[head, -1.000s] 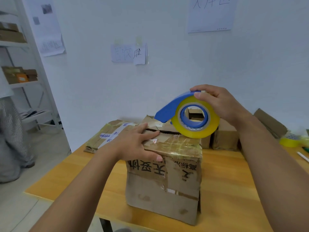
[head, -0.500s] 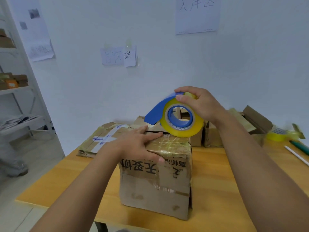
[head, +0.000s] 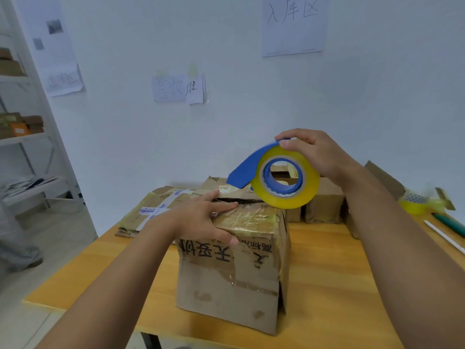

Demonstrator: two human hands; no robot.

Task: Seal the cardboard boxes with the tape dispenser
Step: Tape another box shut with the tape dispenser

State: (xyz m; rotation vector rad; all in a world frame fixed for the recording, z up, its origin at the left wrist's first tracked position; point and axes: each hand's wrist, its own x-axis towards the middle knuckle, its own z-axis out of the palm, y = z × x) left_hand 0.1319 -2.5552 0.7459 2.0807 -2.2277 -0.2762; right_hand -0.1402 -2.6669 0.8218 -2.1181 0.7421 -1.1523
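Head view: the tape dispenser [head: 281, 178], a blue frame carrying a yellow roll, is gripped from above by the right hand [head: 314, 154], fingers curled over its top. Its lower edge is held just at the far right corner of the cardboard box [head: 234, 263]; whether it touches the lid cannot be told. Compared with a second ago, the dispenser has been kept at much the same spot over the box top, so no new strip appears to have been drawn yet. The left hand [head: 201, 220] remains pressed flat on the near flap, fingers straight, thumb over the front edge. The box stands on the wooden table [head: 327, 285], near its front edge. It looks worn: creased, printed with black characters, patched with old glossy tape, and the top seam still gapes.
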